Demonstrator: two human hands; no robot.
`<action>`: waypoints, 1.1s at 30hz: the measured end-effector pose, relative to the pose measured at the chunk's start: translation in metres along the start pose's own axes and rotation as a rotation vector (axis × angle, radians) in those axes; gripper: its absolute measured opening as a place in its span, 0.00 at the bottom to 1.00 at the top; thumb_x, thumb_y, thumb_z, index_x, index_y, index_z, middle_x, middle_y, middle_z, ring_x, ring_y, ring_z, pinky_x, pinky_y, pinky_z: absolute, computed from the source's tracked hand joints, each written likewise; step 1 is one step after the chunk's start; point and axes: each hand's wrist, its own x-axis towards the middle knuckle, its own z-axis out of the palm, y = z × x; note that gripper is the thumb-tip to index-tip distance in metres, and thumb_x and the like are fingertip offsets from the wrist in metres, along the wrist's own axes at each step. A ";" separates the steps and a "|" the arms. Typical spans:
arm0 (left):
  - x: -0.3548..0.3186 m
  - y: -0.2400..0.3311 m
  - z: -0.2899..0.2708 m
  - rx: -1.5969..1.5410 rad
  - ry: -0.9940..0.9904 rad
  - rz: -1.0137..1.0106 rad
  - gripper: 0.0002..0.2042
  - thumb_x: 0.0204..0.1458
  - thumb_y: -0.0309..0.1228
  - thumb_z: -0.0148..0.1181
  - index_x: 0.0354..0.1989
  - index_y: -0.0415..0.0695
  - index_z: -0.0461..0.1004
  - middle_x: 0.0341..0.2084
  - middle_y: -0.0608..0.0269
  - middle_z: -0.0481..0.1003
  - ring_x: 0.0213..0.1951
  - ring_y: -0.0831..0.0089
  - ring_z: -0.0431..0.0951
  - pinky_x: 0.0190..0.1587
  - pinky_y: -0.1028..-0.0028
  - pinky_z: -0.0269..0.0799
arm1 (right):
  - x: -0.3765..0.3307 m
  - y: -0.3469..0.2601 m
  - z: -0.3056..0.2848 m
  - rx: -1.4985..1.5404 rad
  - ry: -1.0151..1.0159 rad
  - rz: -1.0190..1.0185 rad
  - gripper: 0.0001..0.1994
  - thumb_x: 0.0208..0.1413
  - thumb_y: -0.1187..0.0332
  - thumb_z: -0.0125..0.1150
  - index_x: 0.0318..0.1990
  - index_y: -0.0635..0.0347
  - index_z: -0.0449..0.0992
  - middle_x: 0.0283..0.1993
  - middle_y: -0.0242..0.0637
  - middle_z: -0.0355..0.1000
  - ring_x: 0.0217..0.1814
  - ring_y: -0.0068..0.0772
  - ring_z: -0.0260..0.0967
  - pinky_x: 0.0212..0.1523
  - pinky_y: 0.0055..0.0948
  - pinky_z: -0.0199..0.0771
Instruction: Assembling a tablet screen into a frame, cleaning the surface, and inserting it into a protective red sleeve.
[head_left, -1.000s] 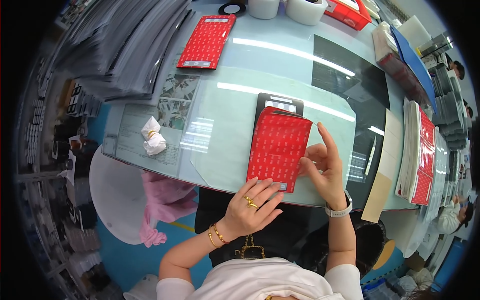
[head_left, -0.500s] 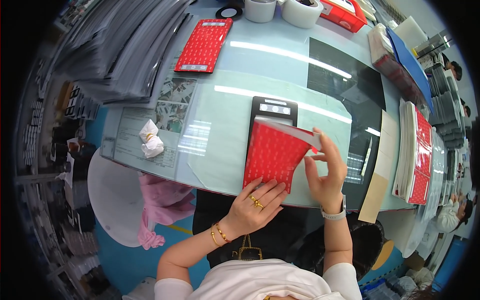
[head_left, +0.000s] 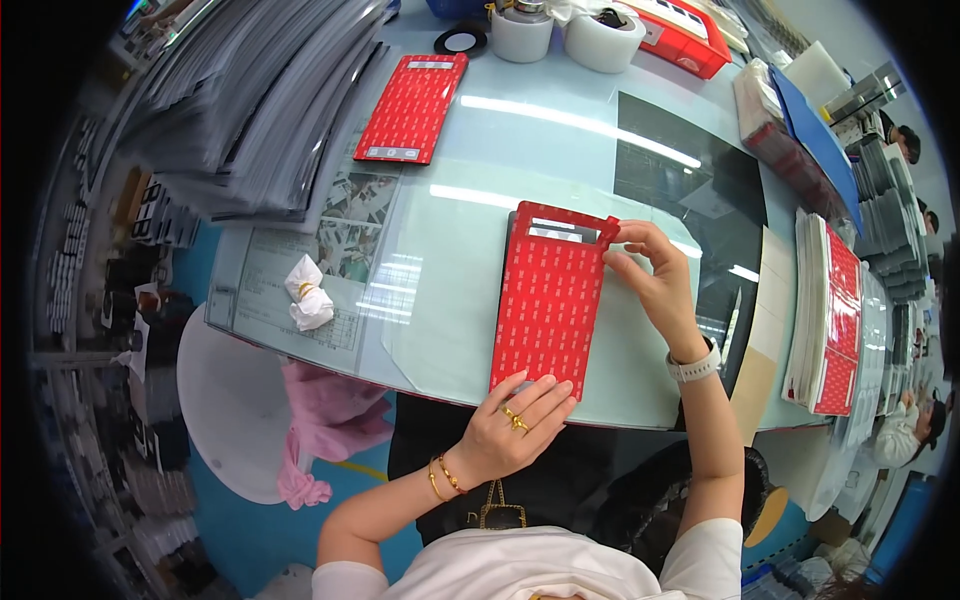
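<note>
The sheet (head_left: 547, 310) in the middle of the frame was bright red, with rows of tiny pale marks all over. The flat panel (head_left: 412, 110) at the upper left had red and pale rows too, with a light grey strip at each end. The mat (head_left: 450, 330) was pale green. The tray (head_left: 690, 55) at the upper right was red, the folder (head_left: 820, 150) there blue, and the cloth (head_left: 330, 415) at the lower left pink.
</note>
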 end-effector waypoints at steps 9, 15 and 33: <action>-0.002 -0.002 0.000 -0.011 -0.007 0.000 0.17 0.51 0.31 0.71 0.52 0.49 0.84 0.56 0.68 0.80 0.61 0.69 0.76 0.67 0.59 0.67 | 0.005 0.010 0.009 -0.038 0.016 0.081 0.09 0.56 0.73 0.71 0.44 0.58 0.82 0.45 0.24 0.80 0.45 0.18 0.70 0.44 0.22 0.62; 0.001 0.000 0.000 -0.024 -0.044 -0.007 0.17 0.51 0.30 0.71 0.52 0.50 0.84 0.56 0.69 0.80 0.60 0.69 0.76 0.67 0.60 0.67 | 0.004 0.013 0.009 -0.083 0.052 0.016 0.09 0.56 0.73 0.72 0.43 0.58 0.81 0.49 0.28 0.79 0.50 0.25 0.73 0.46 0.24 0.66; 0.003 0.001 0.000 0.013 -0.079 -0.001 0.16 0.50 0.30 0.71 0.50 0.51 0.84 0.55 0.69 0.80 0.60 0.68 0.75 0.67 0.58 0.65 | 0.007 0.019 0.012 -0.161 0.089 -0.125 0.09 0.52 0.76 0.73 0.39 0.61 0.80 0.46 0.36 0.79 0.52 0.38 0.73 0.54 0.35 0.74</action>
